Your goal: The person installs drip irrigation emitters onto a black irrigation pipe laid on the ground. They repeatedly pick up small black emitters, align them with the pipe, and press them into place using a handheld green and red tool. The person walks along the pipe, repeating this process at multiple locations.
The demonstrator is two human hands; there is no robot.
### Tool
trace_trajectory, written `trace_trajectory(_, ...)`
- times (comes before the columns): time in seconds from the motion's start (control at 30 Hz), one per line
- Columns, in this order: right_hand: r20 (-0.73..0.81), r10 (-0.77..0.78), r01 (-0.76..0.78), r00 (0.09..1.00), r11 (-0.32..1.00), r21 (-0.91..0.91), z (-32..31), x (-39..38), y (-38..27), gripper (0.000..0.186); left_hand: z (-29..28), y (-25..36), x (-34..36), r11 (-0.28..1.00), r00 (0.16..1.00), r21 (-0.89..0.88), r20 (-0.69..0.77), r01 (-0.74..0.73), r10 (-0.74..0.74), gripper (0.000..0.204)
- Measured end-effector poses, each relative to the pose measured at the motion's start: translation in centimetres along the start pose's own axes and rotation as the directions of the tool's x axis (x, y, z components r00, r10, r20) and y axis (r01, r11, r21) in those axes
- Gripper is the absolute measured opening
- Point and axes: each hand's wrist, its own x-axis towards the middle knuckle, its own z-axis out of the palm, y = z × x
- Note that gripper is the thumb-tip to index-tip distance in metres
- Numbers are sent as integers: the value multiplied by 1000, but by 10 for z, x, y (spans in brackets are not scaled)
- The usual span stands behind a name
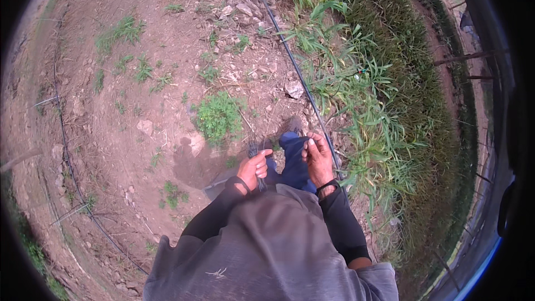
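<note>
My left hand (pixel 253 169) is closed in front of my body around a bundle of thin dark strands (pixel 253 149). The strands stick up past the fingers, and a few more show below the hand. To the right, my right hand (pixel 319 160) is raised with its fingers curled in and the thumb near the fingertips. Whatever may be between those fingers is too small to make out. A black hose (pixel 295 62) runs along the ground just beyond and beside my right hand. The two hands are apart, above my blue trousers (pixel 296 163).
A leafy green weed (pixel 218 117) grows ahead of my left hand. Tall grassy plants (pixel 362 106) line the right side. A pale rock (pixel 294 88) lies by the hose. Another thin dark line (pixel 66 145) crosses the soil at the left. Mesh netting (pixel 490 78) edges the far right.
</note>
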Motion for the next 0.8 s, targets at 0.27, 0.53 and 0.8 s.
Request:
trace_trajectory(0.27, -406, 0, 58, 914, 990, 130, -95, 134, -9, 27, 64, 119, 114, 977, 995, 192, -15, 98, -97, 33)
trace_trajectory(0.53, -746, -91, 171, 659, 985, 30, -201, 214, -19, 29, 180, 195, 247, 799, 986, 578, -118, 165, -118, 24)
trace_trajectory(0.8, -796, 100, -117, 597, 992, 37, -165, 217, 38, 20, 239, 256, 331, 501, 953, 812, -272, 300, -130, 24)
